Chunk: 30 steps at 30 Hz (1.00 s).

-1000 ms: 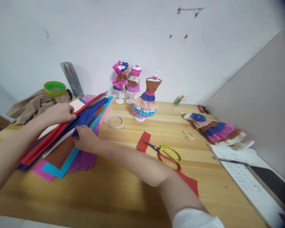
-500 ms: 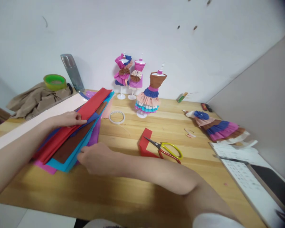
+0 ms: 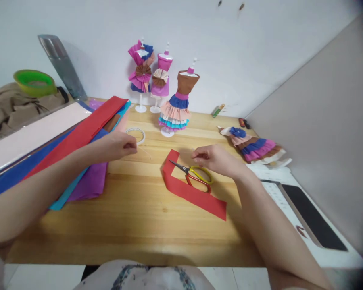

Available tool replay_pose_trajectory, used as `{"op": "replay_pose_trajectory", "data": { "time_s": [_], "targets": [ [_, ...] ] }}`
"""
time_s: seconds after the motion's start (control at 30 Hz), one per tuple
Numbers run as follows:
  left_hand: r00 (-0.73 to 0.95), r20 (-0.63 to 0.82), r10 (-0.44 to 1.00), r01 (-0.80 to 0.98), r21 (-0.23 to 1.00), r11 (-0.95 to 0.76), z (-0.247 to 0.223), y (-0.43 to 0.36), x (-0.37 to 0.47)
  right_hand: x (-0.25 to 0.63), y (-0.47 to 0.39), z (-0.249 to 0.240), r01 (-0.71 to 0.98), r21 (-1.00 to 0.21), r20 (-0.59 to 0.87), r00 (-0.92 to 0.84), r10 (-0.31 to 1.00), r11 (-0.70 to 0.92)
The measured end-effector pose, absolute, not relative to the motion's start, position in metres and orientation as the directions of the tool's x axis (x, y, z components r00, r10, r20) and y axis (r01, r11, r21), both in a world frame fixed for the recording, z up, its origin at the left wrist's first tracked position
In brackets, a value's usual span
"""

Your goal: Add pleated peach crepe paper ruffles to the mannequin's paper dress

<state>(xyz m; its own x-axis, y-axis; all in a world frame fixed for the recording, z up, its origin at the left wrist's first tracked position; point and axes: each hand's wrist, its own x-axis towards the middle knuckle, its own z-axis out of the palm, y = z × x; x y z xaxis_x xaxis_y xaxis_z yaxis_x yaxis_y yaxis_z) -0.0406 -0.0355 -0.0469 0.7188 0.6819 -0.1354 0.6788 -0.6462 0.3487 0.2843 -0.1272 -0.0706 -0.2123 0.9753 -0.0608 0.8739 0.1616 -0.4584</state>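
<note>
My left hand (image 3: 119,146) is held closed above the table beside the white tape roll (image 3: 139,136); nothing can be made out in its fingers. My right hand (image 3: 210,158) hovers by the scissors (image 3: 184,169), its fingers curled, and whether they pinch anything is unclear. The scissors, with one yellow and one red handle, lie on a folded red paper strip (image 3: 196,195). Under and beside my left forearm is a stack of coloured sheets, with red paper (image 3: 87,127) on top and purple paper (image 3: 90,181) and blue paper lower down.
Three small dress forms, one in a tiered skirt (image 3: 177,108), stand near the wall. A layered doll dress (image 3: 254,147) lies at the right, above a white board (image 3: 278,193). A bottle (image 3: 63,66), green tape (image 3: 36,82) and brown cloth (image 3: 12,106) are at the left.
Both hands have moved off the paper stack, my right hand going over to the scissors. The view has shifted, and the red strip now shows in full.
</note>
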Motion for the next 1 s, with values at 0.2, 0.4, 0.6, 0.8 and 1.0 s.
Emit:
{"op": "replay_pose_trajectory", "data": {
  "time_s": [0.2,0.4,0.6,0.8,1.0],
  "targets": [
    [0.916,-0.035,0.400,0.390,0.306,-0.868,-0.075,-0.058,0.022,0.283,-0.140,-0.101,0.883,-0.415,-0.054,-0.266,0.963,0.221],
    [0.974,0.027,0.224,0.207,0.293,-0.933,-0.096,-0.045,0.050,0.274,-0.151,-0.100,0.937,-0.283,-0.100,-0.242,0.965,0.206],
    [0.969,0.070,0.236,0.176,0.476,-0.862,-0.078,-0.043,0.037,0.299,-0.144,-0.098,0.977,-0.201,-0.084,0.056,0.995,-0.072],
    [0.929,-0.032,0.369,0.333,0.513,-0.791,-0.045,-0.050,0.031,0.294,-0.140,-0.072,0.776,-0.629,0.021,-0.043,0.999,0.046],
    [0.863,0.033,0.505,0.414,0.527,-0.742,-0.031,-0.053,0.028,0.230,-0.120,-0.051,0.119,-0.987,0.046,-0.433,0.900,0.108]
  ]
}}
